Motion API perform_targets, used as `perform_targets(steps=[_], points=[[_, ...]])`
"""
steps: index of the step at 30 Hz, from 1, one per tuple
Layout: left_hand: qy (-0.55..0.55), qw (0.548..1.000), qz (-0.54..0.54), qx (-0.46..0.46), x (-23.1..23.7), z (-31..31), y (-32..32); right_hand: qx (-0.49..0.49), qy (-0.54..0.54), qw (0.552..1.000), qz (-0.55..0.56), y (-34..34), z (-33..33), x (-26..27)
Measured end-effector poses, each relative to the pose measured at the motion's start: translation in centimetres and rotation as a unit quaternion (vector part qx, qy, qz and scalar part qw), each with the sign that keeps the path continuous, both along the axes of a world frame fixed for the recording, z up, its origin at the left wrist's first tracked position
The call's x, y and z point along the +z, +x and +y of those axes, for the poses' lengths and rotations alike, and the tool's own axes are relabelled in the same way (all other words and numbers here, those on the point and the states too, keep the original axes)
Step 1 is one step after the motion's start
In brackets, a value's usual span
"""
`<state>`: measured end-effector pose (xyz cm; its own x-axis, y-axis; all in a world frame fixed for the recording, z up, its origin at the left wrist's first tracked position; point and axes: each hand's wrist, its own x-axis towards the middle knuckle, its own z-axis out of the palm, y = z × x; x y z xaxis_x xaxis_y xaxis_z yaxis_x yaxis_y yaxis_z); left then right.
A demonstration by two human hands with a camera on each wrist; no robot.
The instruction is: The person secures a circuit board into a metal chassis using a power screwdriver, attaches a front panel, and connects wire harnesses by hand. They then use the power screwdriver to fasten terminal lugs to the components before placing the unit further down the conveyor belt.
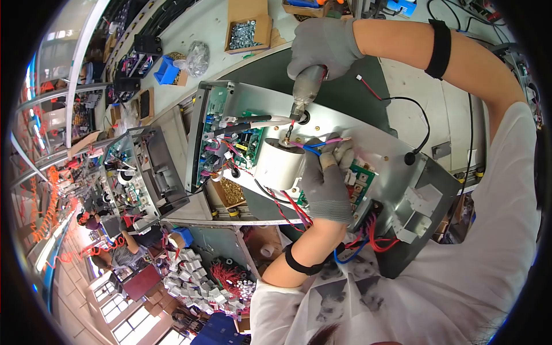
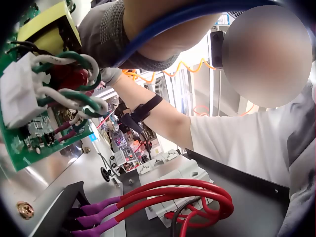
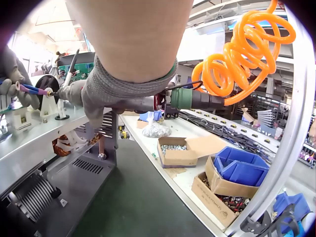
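Observation:
My right hand (image 1: 323, 47), gloved in grey, grips a power screwdriver (image 1: 309, 86). Its long bit reaches down to a screw on the black end of a white cylinder (image 1: 280, 165), which looks like a large capacitor. With gloved fingers, my left hand (image 1: 326, 183) holds a blue wire (image 1: 313, 150) with purple sleeving beside that end. In the right wrist view the wire's terminal lies right at the driver's tip. Both hands are over an open metal chassis (image 1: 253, 95) fitted with green circuit boards (image 1: 248, 141). The left wrist view shows only the left cuff, partly hidden by a blue wire.
An orange coiled hose (image 3: 237, 54) hangs behind the driver. Small boxes of screws (image 1: 244, 35) and blue bins (image 3: 242, 165) stand along the bench. Red wires (image 2: 173, 192) loop at the chassis's near end. A second chassis (image 1: 146, 172) sits to the left.

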<state>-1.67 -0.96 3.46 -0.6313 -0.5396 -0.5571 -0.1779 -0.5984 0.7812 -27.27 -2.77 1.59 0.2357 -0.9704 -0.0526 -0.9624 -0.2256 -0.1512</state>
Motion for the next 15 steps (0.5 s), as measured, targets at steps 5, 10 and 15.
perform_targets(steps=[5,10,15], points=[[0.019,1.0,-0.012,0.004,0.8,-0.4,0.2,-0.01,-0.015,1.0,-0.014,0.1,0.9,0.1],[0.01,0.999,-0.024,-0.044,0.5,-1.1,2.0,-0.01,-0.047,0.998,0.046,-0.8,1.5,-0.9],[-0.015,0.998,-0.001,-0.057,0.0,-2.0,3.4,0.007,-0.08,0.993,0.092,-0.4,1.9,-0.7]])
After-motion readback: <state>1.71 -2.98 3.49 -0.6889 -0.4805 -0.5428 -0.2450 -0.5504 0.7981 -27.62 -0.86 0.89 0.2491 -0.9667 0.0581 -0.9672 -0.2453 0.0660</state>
